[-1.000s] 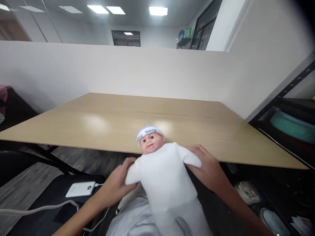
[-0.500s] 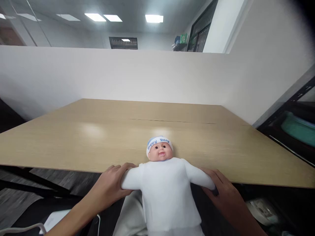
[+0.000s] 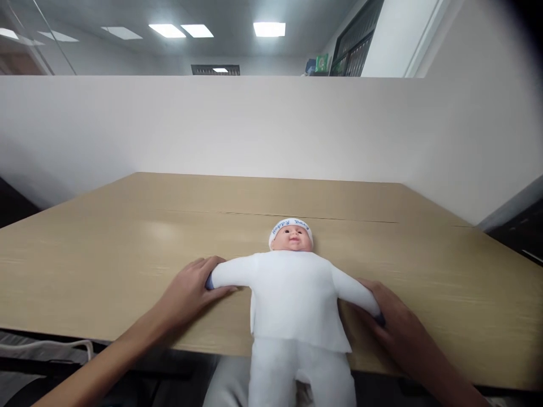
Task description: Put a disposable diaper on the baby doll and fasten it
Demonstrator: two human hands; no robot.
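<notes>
A baby doll (image 3: 294,299) in white clothes and a white cap with blue lettering lies face up on the wooden table (image 3: 127,254). Its head points away from me and its legs hang over the near edge. My left hand (image 3: 190,291) grips the end of the doll's arm on the left, fingers curled around it. My right hand (image 3: 390,328) holds the end of the doll's other arm, pressed down on the table. Both of the doll's arms are stretched out sideways.
A white partition wall (image 3: 212,124) stands along the table's far edge. A dark shelf frame (image 3: 517,226) shows at the right edge. A white cable (image 3: 42,347) runs below the table's near edge at the left.
The doll has moved from above my lap, up and forward onto the table. Both hands went with it and its arms are now spread flat on the tabletop.
</notes>
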